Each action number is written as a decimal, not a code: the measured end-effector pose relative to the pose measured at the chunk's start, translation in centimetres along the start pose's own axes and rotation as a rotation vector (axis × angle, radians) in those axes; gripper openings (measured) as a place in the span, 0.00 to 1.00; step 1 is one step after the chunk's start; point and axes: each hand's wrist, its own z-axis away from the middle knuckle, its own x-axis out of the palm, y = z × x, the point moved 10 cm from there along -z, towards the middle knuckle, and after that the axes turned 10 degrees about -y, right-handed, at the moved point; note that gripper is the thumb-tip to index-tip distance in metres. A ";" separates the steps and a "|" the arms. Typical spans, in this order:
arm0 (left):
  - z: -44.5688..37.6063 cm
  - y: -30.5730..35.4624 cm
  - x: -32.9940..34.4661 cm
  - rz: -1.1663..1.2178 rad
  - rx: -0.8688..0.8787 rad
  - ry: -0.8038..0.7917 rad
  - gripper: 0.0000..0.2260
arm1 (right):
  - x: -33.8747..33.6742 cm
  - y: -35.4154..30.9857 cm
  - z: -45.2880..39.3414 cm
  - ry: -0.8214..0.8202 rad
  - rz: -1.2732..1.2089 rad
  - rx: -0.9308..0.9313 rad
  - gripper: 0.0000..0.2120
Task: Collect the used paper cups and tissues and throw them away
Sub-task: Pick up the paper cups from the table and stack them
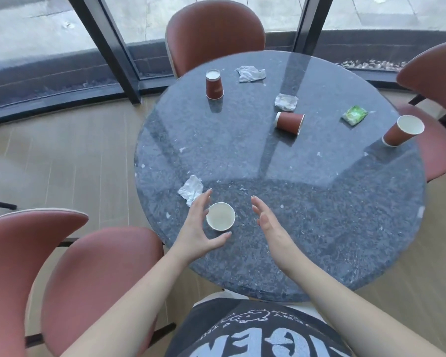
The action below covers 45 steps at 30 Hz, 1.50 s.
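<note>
Upright white-lined brown paper cup (220, 216) stands near the round grey speckled stone table's (319, 202) front edge. Left hand (200, 225) spread, flanking it, contact unclear; right hand (267, 220) open, apart.

Four brown paper cups sit on the round table (319, 215). The near cup (220, 216) stands upright at the table's near edge, white inside. The far cup (214, 84) stands upside down. The middle cup (289, 122) lies on its side. The right cup (402, 131) stands upright at the right edge. Three crumpled white tissues lie there: one (191, 189) just beside the near cup, one (250, 73) at the far edge, one (285, 102) just behind the middle cup.
</note>
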 end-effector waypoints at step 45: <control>-11.6 4.3 6.7 0.088 0.033 -0.126 0.30 | -9.4 -0.3 -0.8 0.261 -0.144 -0.025 0.22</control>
